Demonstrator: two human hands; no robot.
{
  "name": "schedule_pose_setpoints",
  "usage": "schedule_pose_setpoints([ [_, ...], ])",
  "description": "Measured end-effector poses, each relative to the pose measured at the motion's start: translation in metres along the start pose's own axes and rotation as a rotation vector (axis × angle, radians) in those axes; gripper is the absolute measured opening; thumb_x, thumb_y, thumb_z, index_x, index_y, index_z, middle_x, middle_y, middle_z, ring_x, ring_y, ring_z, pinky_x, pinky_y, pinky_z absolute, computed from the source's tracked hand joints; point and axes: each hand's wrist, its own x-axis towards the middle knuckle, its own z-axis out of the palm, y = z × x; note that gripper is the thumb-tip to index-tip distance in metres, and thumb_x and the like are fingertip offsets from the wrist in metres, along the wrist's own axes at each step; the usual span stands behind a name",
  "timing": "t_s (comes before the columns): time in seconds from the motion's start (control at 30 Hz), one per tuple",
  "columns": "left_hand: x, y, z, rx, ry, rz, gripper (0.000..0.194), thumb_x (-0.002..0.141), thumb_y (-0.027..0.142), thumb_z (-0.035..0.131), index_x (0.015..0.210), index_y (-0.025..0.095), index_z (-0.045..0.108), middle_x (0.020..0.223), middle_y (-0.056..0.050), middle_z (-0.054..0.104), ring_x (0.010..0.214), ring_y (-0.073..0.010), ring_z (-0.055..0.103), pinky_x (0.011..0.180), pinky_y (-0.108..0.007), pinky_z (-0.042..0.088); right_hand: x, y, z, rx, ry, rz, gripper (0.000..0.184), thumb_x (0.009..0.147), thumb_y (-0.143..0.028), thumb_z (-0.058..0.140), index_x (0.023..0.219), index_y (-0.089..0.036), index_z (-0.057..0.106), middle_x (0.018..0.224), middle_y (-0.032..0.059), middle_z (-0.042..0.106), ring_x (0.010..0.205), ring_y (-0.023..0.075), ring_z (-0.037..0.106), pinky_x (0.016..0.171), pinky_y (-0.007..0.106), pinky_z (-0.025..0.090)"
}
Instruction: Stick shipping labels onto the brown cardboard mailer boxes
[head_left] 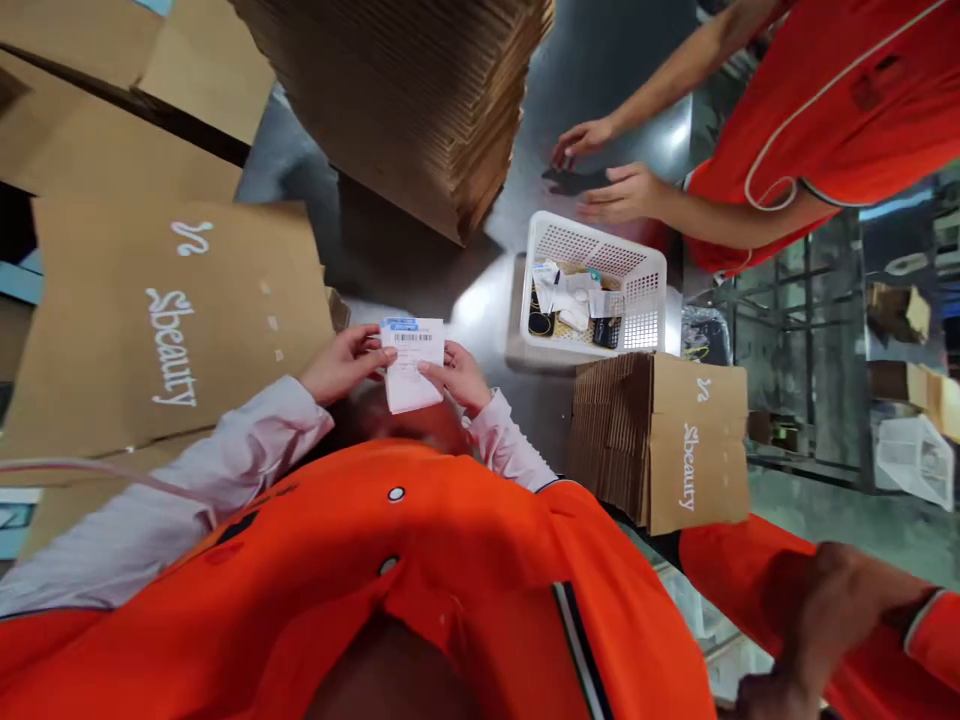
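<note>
In front of my chest I hold a small stack of white printed paper slips (415, 378), with a blue band and a barcode on the top one. My left hand (349, 362) is closed on the left edge, its thumb lying over the paper. From the right, my right hand (459, 377) pinches the same slips, thumb on top and fingers hidden behind. A white perforated plastic basket (652, 290) stands right of my hands on the metal table (405, 265); several small packets and dark items lie in it.
A tall stack of flattened cardboard (420, 110) stands ahead. Cardboard boxes (180, 310) fill the left side, and more folded cartons (697, 445) stand at right. Beyond the basket are a co-worker's hands (615, 185). Another person's arm (832, 610) shows at lower right.
</note>
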Motion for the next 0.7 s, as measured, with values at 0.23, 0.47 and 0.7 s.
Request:
schedule_pose_setpoints([
  [0.23, -0.024, -0.008, 0.003, -0.208, 0.025, -0.085, 0.054, 0.053, 0.036, 0.085, 0.097, 0.015, 0.063, 0.079, -0.003, 0.068, 0.063, -0.0163, 0.061, 0.053, -0.024, 0.048, -0.025, 0.003, 0.02, -0.027, 0.067, -0.103, 0.03, 0.079, -0.03, 0.073, 0.106, -0.017, 0.067, 0.095, 0.0008, 0.074, 0.084, 0.0141, 0.067, 0.081, 0.028, 0.056],
  [0.47, -0.04, -0.016, 0.002, -0.361, -0.008, -0.035, 0.049, 0.056, 0.028, 0.085, 0.098, 0.012, 0.065, 0.088, -0.007, 0.074, 0.073, -0.0201, 0.066, 0.063, -0.028, 0.053, -0.032, -0.012, -0.005, -0.24, -0.018, -0.137, 0.036, 0.084, -0.038, 0.067, 0.113, -0.016, 0.07, 0.093, 0.0007, 0.072, 0.08, 0.0126, 0.065, 0.074, 0.023, 0.056],
  [0.7, -0.073, -0.007, -0.047, -0.356, 0.059, -0.071, 0.066, 0.043, 0.039, 0.094, 0.102, 0.02, 0.072, 0.107, -0.007, 0.076, 0.098, -0.0321, 0.069, 0.068, -0.032, 0.059, 0.014, -0.111, -0.119, -0.895, 0.765, -0.244, 0.019, 0.092, -0.014, 0.057, 0.093, -0.003, 0.073, 0.097, 0.0103, 0.074, 0.092, 0.0123, 0.068, 0.094, 0.025, 0.049],
])
